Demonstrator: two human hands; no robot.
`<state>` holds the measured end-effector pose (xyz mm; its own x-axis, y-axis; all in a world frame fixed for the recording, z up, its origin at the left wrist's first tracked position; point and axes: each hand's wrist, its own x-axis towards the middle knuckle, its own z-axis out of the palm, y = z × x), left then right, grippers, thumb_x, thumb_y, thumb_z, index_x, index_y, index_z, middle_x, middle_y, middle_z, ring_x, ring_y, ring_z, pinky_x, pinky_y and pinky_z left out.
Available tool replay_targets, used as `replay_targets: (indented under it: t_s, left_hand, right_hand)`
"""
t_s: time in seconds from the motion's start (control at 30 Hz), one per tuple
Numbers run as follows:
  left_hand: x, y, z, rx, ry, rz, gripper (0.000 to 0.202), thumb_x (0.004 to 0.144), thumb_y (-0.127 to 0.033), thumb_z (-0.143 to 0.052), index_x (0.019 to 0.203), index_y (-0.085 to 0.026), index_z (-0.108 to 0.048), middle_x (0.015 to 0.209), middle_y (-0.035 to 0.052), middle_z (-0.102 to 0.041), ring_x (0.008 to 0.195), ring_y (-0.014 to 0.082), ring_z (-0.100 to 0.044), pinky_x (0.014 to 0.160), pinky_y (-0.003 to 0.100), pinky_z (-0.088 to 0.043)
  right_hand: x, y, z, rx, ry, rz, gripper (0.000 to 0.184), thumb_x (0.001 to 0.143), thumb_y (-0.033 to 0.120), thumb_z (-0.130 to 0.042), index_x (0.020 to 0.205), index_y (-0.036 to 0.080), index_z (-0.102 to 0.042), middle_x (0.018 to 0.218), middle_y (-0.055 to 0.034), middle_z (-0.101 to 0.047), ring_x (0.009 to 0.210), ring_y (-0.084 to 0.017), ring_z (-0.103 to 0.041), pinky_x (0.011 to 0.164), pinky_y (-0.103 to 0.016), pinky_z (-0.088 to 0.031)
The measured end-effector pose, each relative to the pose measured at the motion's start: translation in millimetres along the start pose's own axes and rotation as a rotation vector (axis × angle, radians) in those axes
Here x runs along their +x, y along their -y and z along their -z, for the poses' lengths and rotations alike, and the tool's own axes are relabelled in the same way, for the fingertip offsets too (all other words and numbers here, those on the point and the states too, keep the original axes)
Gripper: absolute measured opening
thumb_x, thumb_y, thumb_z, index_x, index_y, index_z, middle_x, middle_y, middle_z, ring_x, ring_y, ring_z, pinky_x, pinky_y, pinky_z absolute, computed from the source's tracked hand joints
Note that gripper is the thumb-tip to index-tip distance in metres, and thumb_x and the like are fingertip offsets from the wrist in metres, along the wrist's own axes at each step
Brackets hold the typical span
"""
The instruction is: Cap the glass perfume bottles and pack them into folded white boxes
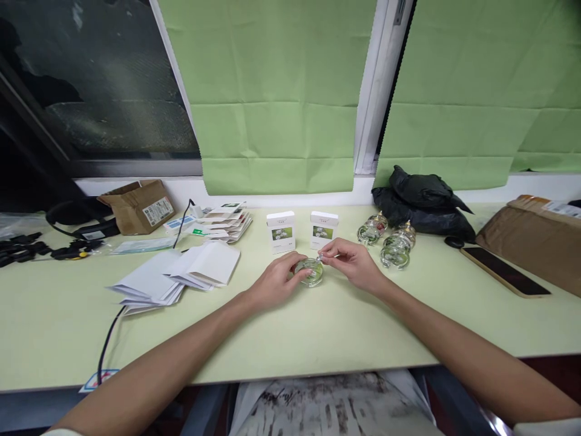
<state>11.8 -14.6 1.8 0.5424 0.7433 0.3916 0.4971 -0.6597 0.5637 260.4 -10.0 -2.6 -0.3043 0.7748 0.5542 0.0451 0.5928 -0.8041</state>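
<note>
My left hand (281,280) is closed around the left side of a round, clear glass bottle (313,274) with green showing through it. The bottle seems to lie tilted on the table, its narrow end toward my right hand. At that end my right hand (350,261) pinches a small, clear, shiny piece (319,257) between thumb and fingertips. Whether this piece is attached to the bottle I cannot tell. Just beyond my hands stand two upright white cartons, a left carton (281,233) and a right carton (324,229), each printed with a green picture.
Several glass bottles with gold tops (396,249) lie right of my hands. Behind them are black plastic bags (422,206), then a phone (503,271) and a brown parcel (535,239). Flattened white cartons (177,272), a cable (109,342) and an opened cardboard box (138,209) occupy the left.
</note>
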Motion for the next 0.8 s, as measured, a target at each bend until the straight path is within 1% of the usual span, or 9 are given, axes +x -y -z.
replay_targets:
  t_s: [0.1, 0.23, 0.3, 0.37, 0.5, 0.57, 0.63, 0.73, 0.8]
  left_hand:
    - [-0.9, 2.0, 0.6, 0.02, -0.005, -0.013, 0.029, 0.105, -0.046, -0.053, 0.114, -0.022, -0.066, 0.1, 0.0041, -0.068, 0.088, 0.0198, -0.062, 0.08, 0.032, -0.047]
    - [-0.2, 2.0, 0.2, 0.01, 0.001, 0.0, 0.028, 0.105, -0.045, -0.053, 0.113, -0.021, -0.066, 0.101, 0.004, -0.068, 0.089, 0.0197, -0.062, 0.08, 0.032, -0.047]
    - [0.6, -0.3, -0.5, -0.014, -0.003, 0.012, 0.028, 0.105, -0.045, -0.053, 0.11, -0.021, -0.066, 0.101, 0.0041, -0.068, 0.089, 0.0196, -0.062, 0.08, 0.032, -0.047]
    - [1.1, -2.7, -1.0, -0.034, -0.009, 0.022, 0.029, 0.105, -0.044, -0.052, 0.11, -0.02, -0.067, 0.1, 0.0041, -0.068, 0.088, 0.0194, -0.062, 0.079, 0.032, -0.047]
    - [0.2, -2.9, -0.9, -0.016, -0.012, 0.022, 0.03, 0.105, -0.045, -0.052, 0.114, -0.02, -0.067, 0.1, 0.0044, -0.068, 0.088, 0.0195, -0.062, 0.076, 0.031, -0.047]
    - [-0.4, -0.8, -0.5, 0.002, -0.001, 0.014, 0.03, 0.105, -0.045, -0.052, 0.114, -0.021, -0.067, 0.102, 0.0048, -0.069, 0.09, 0.0201, -0.063, 0.078, 0.032, -0.047]
    - [-0.6, 1.1, -0.3, 0.017, 0.004, 0.003, 0.029, 0.105, -0.046, -0.053, 0.114, -0.021, -0.067, 0.101, 0.0046, -0.069, 0.09, 0.0204, -0.063, 0.08, 0.033, -0.048]
    - [0.1, 1.5, -0.8, 0.018, -0.013, 0.0, 0.029, 0.105, -0.045, -0.053, 0.114, -0.021, -0.068, 0.101, 0.0046, -0.069, 0.09, 0.0203, -0.063, 0.081, 0.033, -0.048]
    - [0.8, 0.1, -1.4, -0.001, -0.029, 0.009, 0.03, 0.104, -0.045, -0.053, 0.115, -0.021, -0.068, 0.101, 0.0048, -0.069, 0.089, 0.0199, -0.063, 0.079, 0.032, -0.049]
  right_hand:
    - [-0.3, 0.2, 1.7, -0.032, 0.024, -0.017, 0.018, 0.093, 0.036, -0.075, 0.083, 0.022, -0.073, 0.103, -0.0081, -0.072, 0.098, -0.022, -0.068, 0.084, -0.037, -0.055]
    - [1.1, -4.1, 1.0, 0.067, 0.008, -0.097, 0.021, 0.088, 0.038, -0.081, 0.081, 0.021, -0.071, 0.101, -0.0074, -0.074, 0.096, -0.022, -0.069, 0.086, -0.038, -0.056]
    - [1.6, -4.7, -0.8, 0.103, -0.02, -0.09, 0.022, 0.087, 0.039, -0.082, 0.081, 0.02, -0.071, 0.101, -0.0073, -0.074, 0.097, -0.022, -0.069, 0.087, -0.038, -0.056]
    - [1.7, -3.2, -2.4, 0.103, -0.038, -0.054, 0.02, 0.089, 0.038, -0.08, 0.083, 0.021, -0.072, 0.102, -0.0075, -0.074, 0.099, -0.022, -0.069, 0.087, -0.038, -0.056]
    - [0.6, 1.6, -1.5, 0.01, -0.015, -0.008, 0.017, 0.092, 0.035, -0.076, 0.083, 0.021, -0.073, 0.102, -0.0078, -0.072, 0.1, -0.022, -0.069, 0.085, -0.037, -0.056]
    - [0.2, 2.3, 0.2, -0.031, 0.01, -0.022, 0.017, 0.093, 0.035, -0.075, 0.083, 0.021, -0.073, 0.102, -0.0078, -0.072, 0.099, -0.022, -0.069, 0.084, -0.036, -0.056]
    - [0.2, 1.5, 1.2, -0.025, 0.022, -0.055, 0.018, 0.092, 0.036, -0.076, 0.082, 0.021, -0.073, 0.102, -0.0074, -0.072, 0.098, -0.022, -0.069, 0.084, -0.036, -0.056]
    - [0.3, 0.0, 0.0, 0.04, -0.002, -0.09, 0.02, 0.089, 0.038, -0.079, 0.081, 0.021, -0.072, 0.101, -0.0069, -0.073, 0.098, -0.022, -0.069, 0.087, -0.037, -0.056]
    - [0.2, 0.5, -2.0, 0.052, -0.03, -0.075, 0.021, 0.09, 0.039, -0.078, 0.082, 0.021, -0.072, 0.102, -0.0073, -0.073, 0.1, -0.023, -0.069, 0.087, -0.037, -0.057]
